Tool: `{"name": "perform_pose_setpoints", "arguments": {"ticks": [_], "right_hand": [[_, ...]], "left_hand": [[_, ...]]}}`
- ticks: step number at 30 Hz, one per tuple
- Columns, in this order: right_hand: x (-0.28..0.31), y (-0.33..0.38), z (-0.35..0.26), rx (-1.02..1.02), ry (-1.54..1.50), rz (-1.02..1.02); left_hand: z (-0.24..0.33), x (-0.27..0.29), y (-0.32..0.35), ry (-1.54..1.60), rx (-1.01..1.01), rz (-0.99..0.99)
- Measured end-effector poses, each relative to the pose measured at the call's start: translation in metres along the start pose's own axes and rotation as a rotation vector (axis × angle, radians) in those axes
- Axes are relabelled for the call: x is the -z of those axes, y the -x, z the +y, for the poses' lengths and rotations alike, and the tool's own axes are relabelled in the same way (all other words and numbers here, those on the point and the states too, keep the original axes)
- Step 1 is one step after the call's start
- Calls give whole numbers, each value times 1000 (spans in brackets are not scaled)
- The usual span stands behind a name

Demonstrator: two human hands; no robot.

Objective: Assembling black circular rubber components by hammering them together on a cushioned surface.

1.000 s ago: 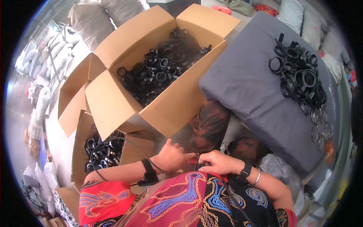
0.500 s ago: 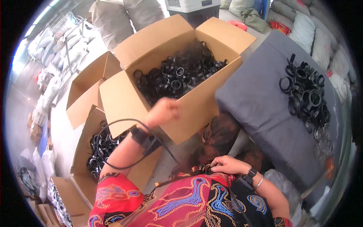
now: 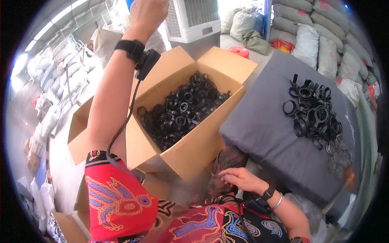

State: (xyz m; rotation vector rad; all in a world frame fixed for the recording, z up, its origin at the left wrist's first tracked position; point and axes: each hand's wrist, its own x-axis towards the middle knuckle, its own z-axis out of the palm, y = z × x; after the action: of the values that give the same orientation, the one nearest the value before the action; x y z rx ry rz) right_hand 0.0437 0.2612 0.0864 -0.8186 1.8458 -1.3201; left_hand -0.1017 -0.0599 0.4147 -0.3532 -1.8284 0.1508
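My left hand (image 3: 146, 15) is raised high at the top edge, above the far left flap of a large cardboard box (image 3: 194, 156). Its fingers are cut off by the frame, so their grip is hidden. A jumbled heap of black ring-shaped plastic parts (image 3: 184, 107) fills the bottom of that box. Low in front of my body, my right hand (image 3: 240, 178) hovers near my lap with loosely bent fingers and nothing visible in them. More black rings (image 3: 314, 109) lie piled on the grey cloth-covered surface (image 3: 259, 117) to the right.
Another cardboard box (image 3: 79, 135) stands left of the large one, partly behind my left arm. A white air cooler (image 3: 192, 18) stands beyond the boxes. Stacked sacks (image 3: 322, 44) line the back right. A cable (image 3: 129, 117) hangs from my left wrist strap.
My left hand has swung up and away from the large box's near edge to the top of the view. My right hand has lifted slightly off my lap. The view has shifted upward.
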Motion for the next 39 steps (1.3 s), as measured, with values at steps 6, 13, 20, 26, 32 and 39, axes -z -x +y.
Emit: {"name": "perform_pose_setpoints", "arguments": {"ticks": [6, 13, 20, 26, 32, 39], "right_hand": [[-7, 10, -100, 227, -362, -350], [-48, -13, -106, 652, 9, -560], [-57, -23, -131, 786, 136, -484], [-40, 8, -143, 829, 0, -240], [27, 42, -105, 471, 99, 332], [56, 97, -42, 134, -164, 783]], "left_hand": [[6, -25, -45, 12, 49, 103], [-11, -78, -64, 256, 512, 25], [56, -130, -53, 1281, 875, 3], [130, -116, 9, 1503, 1027, -130], [189, -123, 103, 2081, 1248, -292], [273, -118, 183, 2059, 1584, -641]]}}
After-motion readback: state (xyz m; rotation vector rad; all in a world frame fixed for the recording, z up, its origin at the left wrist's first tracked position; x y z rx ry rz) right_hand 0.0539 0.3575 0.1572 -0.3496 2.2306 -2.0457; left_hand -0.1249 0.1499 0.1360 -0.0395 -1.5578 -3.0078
